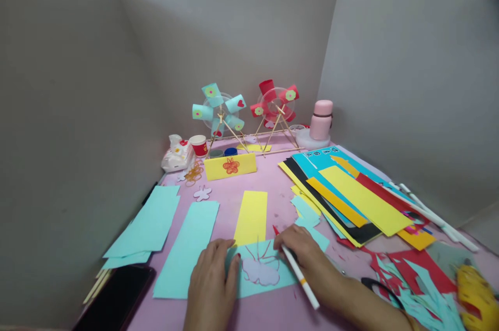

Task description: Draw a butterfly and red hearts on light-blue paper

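"Checking your right hand (306, 250): loaded?"

"Yes. You're gripping a white marker (301, 277), red end poking out ahead of your fingers, barrel trailing back below the palm. Can't tell whether the tip touches anything."

"And your left hand (212, 279)?"

"Nothing in your grasp. Thumb and fingers a bit apart, laid on the left end of the decorated light blue strip (286, 272)."

"Strip relative to your grips?"

"Between both hands, your right over its right end. Lavender shape (260, 272) with red outline mid-strip, red lines fanning off its far side."

"Neighbours?"

"Yellow strip (251, 214) just beyond your left fingertips, plain light blue strip (187, 253) left of that hand, paper scraps (427, 281) right of your right forearm."
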{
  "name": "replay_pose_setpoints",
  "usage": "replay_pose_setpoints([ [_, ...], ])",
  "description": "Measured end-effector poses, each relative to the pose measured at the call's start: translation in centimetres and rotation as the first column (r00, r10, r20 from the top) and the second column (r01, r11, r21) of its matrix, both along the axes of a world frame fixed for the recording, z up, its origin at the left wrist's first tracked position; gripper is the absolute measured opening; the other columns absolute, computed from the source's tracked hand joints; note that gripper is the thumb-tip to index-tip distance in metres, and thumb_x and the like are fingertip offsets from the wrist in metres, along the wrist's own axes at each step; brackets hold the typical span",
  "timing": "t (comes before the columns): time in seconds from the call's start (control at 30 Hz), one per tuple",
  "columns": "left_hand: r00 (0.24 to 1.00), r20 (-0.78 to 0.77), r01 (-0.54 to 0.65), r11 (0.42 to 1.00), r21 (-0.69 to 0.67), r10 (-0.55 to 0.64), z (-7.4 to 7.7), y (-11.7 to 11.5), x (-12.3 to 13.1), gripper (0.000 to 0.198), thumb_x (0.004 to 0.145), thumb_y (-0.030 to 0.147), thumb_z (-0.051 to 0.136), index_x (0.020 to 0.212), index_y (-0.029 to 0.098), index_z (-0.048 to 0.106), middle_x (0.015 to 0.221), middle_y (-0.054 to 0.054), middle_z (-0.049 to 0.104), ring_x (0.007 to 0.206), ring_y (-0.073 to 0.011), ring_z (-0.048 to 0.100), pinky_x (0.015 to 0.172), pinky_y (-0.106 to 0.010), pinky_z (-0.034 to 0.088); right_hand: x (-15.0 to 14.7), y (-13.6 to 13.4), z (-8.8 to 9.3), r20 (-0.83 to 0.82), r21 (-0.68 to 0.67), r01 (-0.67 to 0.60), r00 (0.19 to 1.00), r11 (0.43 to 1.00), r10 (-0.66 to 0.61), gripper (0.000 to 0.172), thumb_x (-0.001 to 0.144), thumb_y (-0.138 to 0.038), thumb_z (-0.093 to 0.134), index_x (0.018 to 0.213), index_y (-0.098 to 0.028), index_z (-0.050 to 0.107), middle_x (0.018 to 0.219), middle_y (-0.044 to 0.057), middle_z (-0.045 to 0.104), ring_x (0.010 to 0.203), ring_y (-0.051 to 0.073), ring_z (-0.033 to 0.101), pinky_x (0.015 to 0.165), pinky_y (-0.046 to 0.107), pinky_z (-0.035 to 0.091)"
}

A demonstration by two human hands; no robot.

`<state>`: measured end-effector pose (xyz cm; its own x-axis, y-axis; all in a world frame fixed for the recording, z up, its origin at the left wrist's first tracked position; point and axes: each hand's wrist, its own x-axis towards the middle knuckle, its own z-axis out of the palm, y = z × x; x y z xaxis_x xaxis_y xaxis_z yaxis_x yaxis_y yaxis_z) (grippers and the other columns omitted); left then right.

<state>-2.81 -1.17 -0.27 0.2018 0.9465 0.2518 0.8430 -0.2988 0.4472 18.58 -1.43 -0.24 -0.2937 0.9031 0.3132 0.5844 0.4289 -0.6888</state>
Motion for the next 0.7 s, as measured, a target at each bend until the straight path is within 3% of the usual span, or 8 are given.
replay_pose_setpoints([
  [0.2, 0.999, -0.003, 0.045, 0.998, -0.034, -0.045, -0.1, 0.1, 0.0, 0.031, 0.08, 0.035, 0.053, 0.106, 0.021, 0.06, 0.106, -0.009, 0.06, 0.101, -0.029, 0.055, 0.082, -0.045, 0.045, 0.2, -0.2, 0.4, 0.115, 0.004, -0.105, 0.988, 0.994, 0.104, 0.02, 0.08, -0.002, 0.055, 0.087, -0.021, 0.056, 0.084, 0.001, 0.06, 0.083, 0.019, 0.05, 0.075, 0.031, 0.037],
  [0.33, 0.999, -0.007, 0.037, 0.998, -0.045, -0.037, -0.3, 0.2, -0.3, 0.03, 0.086, 0.035, 0.044, 0.107, 0.021, 0.059, 0.105, -0.009, 0.06, 0.1, -0.0276, 0.055, 0.081, -0.044, 0.044, -0.3, -0.6, 0.9, 0.175, 0.013, -0.139, 0.975, 0.99, 0.134, 0.021, 0.079, 0.001, 0.051, 0.08, -0.02, 0.055, 0.077, 0.001, 0.058, 0.077, 0.019, 0.049, 0.074, 0.031, 0.037],
  [0.43, 1.0, -0.013, 0.012, 0.999, -0.044, -0.012, -0.3, 0.4, -0.7, 0.035, 0.089, 0.034, 0.036, 0.109, 0.017, 0.058, 0.108, -0.012, 0.06, 0.1, -0.028, 0.053, 0.084, -0.046, 0.042, 0.6, -0.2, 1.5, 0.131, 0.09, -0.045, 0.991, 0.995, 0.033, 0.022, 0.079, 0.002, 0.046, 0.08, -0.019, 0.053, 0.08, 0.003, 0.058, 0.078, 0.019, 0.049, 0.072, 0.03, 0.037],
  [0.57, 0.999, -0.031, -0.018, 0.998, -0.059, 0.016, -0.2, 0.3, -0.8, 0.035, 0.085, 0.033, 0.043, 0.112, 0.017, 0.057, 0.113, -0.013, 0.057, 0.104, -0.0311, 0.049, 0.084, -0.048, 0.038, 3.3, 1.1, 2.2, 0.164, 0.212, 0.17, 0.965, 0.962, -0.206, 0.025, 0.073, 0.003, 0.045, 0.083, -0.018, 0.053, 0.078, 0.004, 0.059, 0.075, 0.021, 0.05, 0.071, 0.034, 0.035],
  [0.7, 0.999, -0.024, -0.035, 0.996, -0.085, 0.033, 0.2, 0.4, -0.7, 0.029, 0.079, 0.03, 0.051, 0.104, 0.018, 0.059, 0.109, -0.012, 0.057, 0.102, -0.0327, 0.048, 0.082, -0.048, 0.035, 4.7, 2.1, 2.0, 0.196, 0.21, 0.222, 0.944, 0.952, -0.264, 0.025, 0.076, 0.001, 0.041, 0.086, -0.016, 0.055, 0.08, 0.01, 0.06, 0.076, 0.026, 0.05, 0.069, 0.039, 0.035],
])
